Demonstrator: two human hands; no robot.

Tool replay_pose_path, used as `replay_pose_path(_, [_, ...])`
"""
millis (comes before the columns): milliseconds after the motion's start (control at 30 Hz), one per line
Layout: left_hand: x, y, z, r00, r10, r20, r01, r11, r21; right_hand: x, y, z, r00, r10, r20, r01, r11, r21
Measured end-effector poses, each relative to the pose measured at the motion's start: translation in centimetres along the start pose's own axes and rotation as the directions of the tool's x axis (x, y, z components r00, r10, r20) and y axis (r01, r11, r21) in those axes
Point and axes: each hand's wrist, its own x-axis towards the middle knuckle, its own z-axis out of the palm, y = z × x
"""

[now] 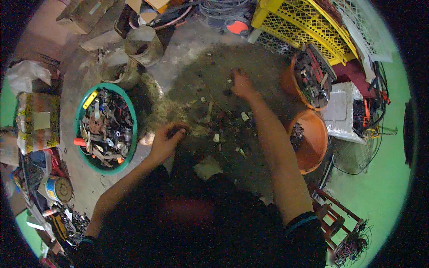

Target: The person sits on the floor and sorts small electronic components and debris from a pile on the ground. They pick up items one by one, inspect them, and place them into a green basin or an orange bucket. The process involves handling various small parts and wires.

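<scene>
My right hand [242,85] reaches forward to the concrete floor [197,63], fingers pointing down at small dark bits. Whether anything is between those fingers is too blurred to tell. Nearer my body, my left hand [167,139] is above the floor with its fingers curled and the thumb towards them; its inside is in shadow. Loose debris lies scattered between and below my hands, including a pale scrap [245,116] and another pale piece [216,137]. To the left stands a green tub [134,114] filled with mixed metal parts and hardware.
At right are an orange bucket [316,134] with dark bits inside and a second orange bucket [289,75] full of tools and scrap. A yellow plastic crate [268,26] leans behind them. Two dirty buckets, one a grey bucket [147,55], stand beyond the green tub.
</scene>
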Motion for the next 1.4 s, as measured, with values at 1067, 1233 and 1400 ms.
replay_pose_path(1067, [-2.0, -0.3, -3.8, 0.983, -0.164, -0.077, 0.156, 0.982, -0.103, 1.7, -3.9, 2.4, 0.83, -0.325, 0.454, 0.361, 0.933, 0.009])
replay_pose_path(1233, [-1.6, -1.5, -3.5, 0.977, -0.109, -0.182, 0.09, 0.99, -0.106, 4.5, -9.9, 4.2, 0.939, -0.314, 0.138, 0.336, 0.924, -0.183])
replay_pose_path(1400, [-1.0, -1.7, -4.5, 0.958, -0.135, -0.252, 0.091, 0.979, -0.182, 0.2, -9.2, 8.2, 0.838, -0.467, 0.283, 0.48, 0.877, 0.028])
